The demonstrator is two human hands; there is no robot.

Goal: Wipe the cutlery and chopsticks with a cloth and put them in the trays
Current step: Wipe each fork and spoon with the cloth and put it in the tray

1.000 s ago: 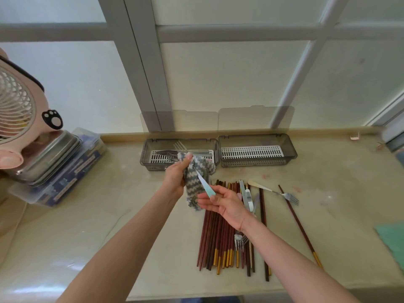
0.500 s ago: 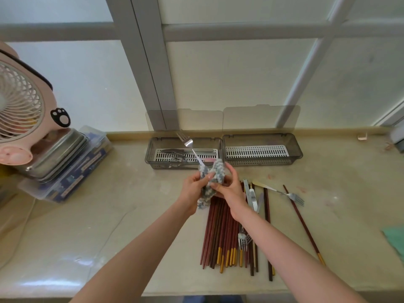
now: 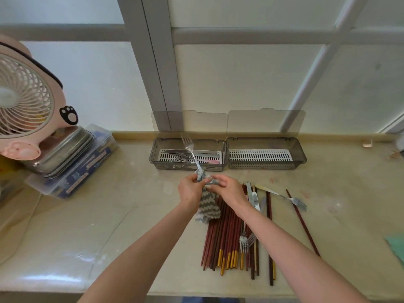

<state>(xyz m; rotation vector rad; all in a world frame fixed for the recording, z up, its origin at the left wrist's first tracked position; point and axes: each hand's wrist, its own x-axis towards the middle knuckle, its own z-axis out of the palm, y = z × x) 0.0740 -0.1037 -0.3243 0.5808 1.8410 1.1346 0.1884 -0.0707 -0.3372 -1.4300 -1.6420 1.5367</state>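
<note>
Both hands meet over the counter around a grey zigzag cloth [image 3: 206, 207]. My left hand [image 3: 189, 189] grips the cloth bunched round the handle of a fork [image 3: 190, 149], whose tines point up and away over the left tray [image 3: 219, 167]. My right hand [image 3: 227, 189] pinches the cloth from the other side. The left tray holds some cutlery; the right tray [image 3: 266, 165] holds none. Under my right forearm lies a pile of brown chopsticks [image 3: 220, 243] with gold ends, along with forks [image 3: 246, 240] and knives [image 3: 253, 197].
A pink fan [image 3: 24, 101] stands at the far left on a metal tin and a plastic box [image 3: 72, 167]. One fork [image 3: 293, 199] and a single chopstick [image 3: 302, 224] lie right of the pile. A green cloth [image 3: 396, 248] shows at the right edge.
The fork has turned tines-up and its handle has gone into the cloth. My right hand left the handle and joined the left on the cloth. The fork now sticks out further.
</note>
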